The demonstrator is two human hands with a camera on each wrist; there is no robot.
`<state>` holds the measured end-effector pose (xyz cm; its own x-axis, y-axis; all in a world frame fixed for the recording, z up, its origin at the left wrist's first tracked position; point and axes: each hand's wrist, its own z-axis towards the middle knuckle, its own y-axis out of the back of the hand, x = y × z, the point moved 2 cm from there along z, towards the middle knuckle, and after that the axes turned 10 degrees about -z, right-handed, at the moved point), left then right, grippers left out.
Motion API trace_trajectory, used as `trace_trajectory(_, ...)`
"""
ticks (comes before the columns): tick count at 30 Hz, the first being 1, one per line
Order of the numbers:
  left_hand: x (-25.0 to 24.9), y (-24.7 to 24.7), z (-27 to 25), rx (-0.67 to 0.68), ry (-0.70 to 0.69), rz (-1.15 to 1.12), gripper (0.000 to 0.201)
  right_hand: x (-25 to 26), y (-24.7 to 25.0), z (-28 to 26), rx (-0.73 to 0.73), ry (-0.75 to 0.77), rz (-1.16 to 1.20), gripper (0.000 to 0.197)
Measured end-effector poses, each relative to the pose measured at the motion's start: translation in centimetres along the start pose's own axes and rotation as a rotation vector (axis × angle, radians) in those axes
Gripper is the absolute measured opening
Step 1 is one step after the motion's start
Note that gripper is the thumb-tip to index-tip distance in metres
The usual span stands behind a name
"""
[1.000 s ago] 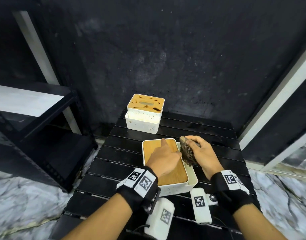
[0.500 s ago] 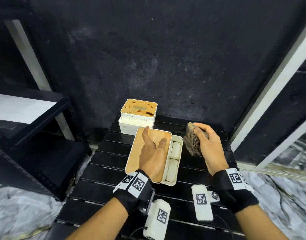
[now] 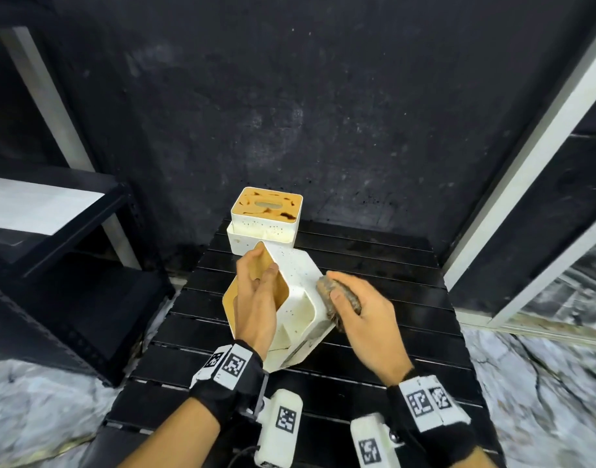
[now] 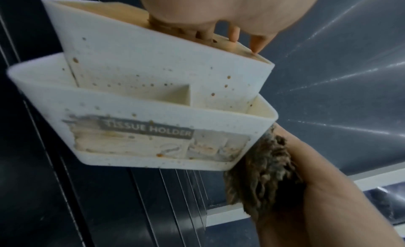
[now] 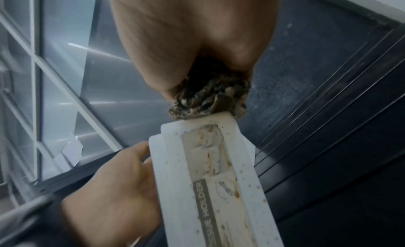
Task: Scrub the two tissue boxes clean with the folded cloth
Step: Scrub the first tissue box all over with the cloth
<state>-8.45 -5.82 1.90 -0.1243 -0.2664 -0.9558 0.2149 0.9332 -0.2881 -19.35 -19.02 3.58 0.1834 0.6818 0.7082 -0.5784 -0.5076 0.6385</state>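
A black slatted table [image 3: 374, 265] stands beside a black shelf rack [image 3: 70, 292].

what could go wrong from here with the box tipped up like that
The left hand holds the tilted tissue box mainly across its lid; a push from the right hand with the cloth could twist it loose.
The cloth looks soiled and might smear the white wall.
The worn label may tear under scrubbing.
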Motion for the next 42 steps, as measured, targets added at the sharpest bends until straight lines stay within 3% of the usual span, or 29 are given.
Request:
trace_trajectory(9,-0.6,1.0,1.9,0.105,0.004,-0.091,0.030,2.5,-2.8,-3.4,0.173,-0.001,-0.107,0.046)
trace_trajectory(15,-0.5,0.8,2.6,0.182,0.026,-0.048,0.029,2.1,-3.5,2.2,0.226,-0.006,-0.202,0.047)
trace_trajectory(19,-0.4,1.0,2.8,0.174,-0.009,-0.034,0.030,1.4,-4.1,5.1,0.231,-0.108,-0.126,0.047)
trace_trajectory(29,0.0,2.1,3.5,0.163,0.019,-0.120,0.028,3.2,-3.6,-4.0,0.213,-0.010,-0.122,0.050)
trace_trajectory(37,-0.1,2.3,3.7,0.162,0.010,-0.097,0.028,3.1,-4.2,5.4,0.251,-0.036,-0.220,0.045)
trace_trajectory(42,0.0,2.4,3.8,0.152,0.004,-0.139,0.027,3.7,-4.0,4.4,0.231,-0.008,-0.173,0.044)
